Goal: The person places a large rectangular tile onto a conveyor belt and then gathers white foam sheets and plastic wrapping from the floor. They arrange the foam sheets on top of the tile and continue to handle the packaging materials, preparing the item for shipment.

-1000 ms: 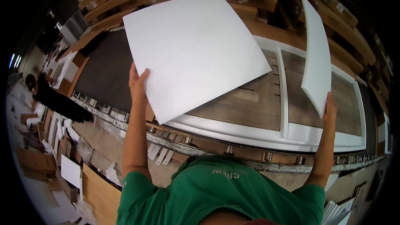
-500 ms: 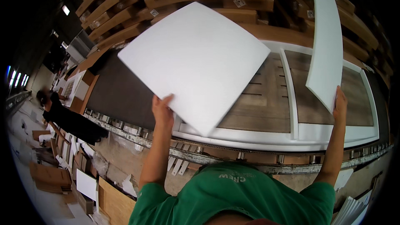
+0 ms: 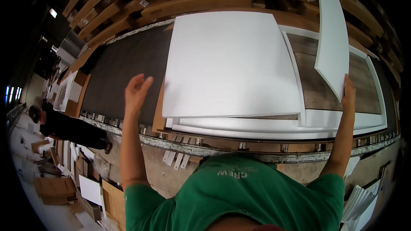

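A large white foam sheet [image 3: 231,64] lies flat over the left part of a wooden panel framed with white foam strips [image 3: 329,90] on the conveyor. My left hand [image 3: 136,90] hovers just left of the sheet's edge, fingers apart, holding nothing. My right hand [image 3: 349,92] grips the lower corner of a second white foam sheet [image 3: 332,34], which stands tilted on edge above the right part of the panel.
The roller conveyor's dark belt [image 3: 124,68] stretches to the left; its metal edge [image 3: 257,147] runs in front of me. Stacked wooden boards [image 3: 188,0] line the far side. Another person [image 3: 64,126] stands at the left among cardboard pieces on the floor [image 3: 55,186].
The large sheet dropped from my left hand and now lies flat on the panel. My left hand let go and opened. The right-hand sheet stays raised.
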Demonstrator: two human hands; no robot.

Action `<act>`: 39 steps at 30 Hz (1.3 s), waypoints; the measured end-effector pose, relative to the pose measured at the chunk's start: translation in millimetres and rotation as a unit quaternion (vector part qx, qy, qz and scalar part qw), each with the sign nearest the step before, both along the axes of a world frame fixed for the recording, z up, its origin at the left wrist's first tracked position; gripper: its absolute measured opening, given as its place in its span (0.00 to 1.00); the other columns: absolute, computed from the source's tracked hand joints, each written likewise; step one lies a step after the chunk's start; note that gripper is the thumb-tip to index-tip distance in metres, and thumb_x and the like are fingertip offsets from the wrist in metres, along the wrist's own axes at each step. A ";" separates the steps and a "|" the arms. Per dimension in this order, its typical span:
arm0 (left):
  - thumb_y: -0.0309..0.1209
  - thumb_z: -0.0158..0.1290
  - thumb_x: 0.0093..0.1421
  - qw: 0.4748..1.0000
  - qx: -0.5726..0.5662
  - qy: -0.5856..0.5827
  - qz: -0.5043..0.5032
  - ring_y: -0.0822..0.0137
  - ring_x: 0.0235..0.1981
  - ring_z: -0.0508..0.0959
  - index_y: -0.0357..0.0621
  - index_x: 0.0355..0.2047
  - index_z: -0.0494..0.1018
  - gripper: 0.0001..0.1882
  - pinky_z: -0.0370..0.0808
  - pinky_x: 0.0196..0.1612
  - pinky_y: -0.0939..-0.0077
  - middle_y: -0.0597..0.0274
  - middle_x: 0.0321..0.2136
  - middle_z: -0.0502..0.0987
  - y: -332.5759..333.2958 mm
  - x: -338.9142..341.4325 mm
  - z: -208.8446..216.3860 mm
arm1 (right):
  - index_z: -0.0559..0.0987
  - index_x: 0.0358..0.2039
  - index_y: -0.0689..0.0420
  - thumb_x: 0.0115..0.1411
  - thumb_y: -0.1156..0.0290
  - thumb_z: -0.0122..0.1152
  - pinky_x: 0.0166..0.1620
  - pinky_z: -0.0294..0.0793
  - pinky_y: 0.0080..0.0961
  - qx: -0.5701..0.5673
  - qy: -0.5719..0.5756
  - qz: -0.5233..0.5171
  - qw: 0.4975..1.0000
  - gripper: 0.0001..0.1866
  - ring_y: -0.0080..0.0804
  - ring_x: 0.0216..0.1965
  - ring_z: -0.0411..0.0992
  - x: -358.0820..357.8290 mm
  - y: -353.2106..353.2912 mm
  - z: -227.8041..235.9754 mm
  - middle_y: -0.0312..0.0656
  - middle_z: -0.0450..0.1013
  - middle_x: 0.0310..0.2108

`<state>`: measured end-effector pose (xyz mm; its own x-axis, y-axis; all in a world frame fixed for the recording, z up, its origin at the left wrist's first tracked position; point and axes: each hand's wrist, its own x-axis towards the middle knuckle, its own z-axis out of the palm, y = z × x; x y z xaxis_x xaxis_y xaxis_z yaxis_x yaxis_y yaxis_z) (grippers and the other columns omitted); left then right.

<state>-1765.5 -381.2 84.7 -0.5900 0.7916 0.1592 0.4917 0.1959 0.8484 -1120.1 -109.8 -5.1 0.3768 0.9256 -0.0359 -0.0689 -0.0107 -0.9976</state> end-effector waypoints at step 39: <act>0.40 0.57 0.47 0.975 -0.146 0.108 -0.128 0.69 0.22 0.72 0.32 0.38 0.71 0.24 0.69 0.26 0.77 0.57 0.20 0.73 65.8 42.8 -65.7 | 0.73 0.39 0.66 0.55 0.60 0.55 0.42 0.64 0.19 0.053 -0.099 0.036 0.993 0.20 0.24 0.37 0.65 59.0 34.5 -27.5 0.39 0.70 0.36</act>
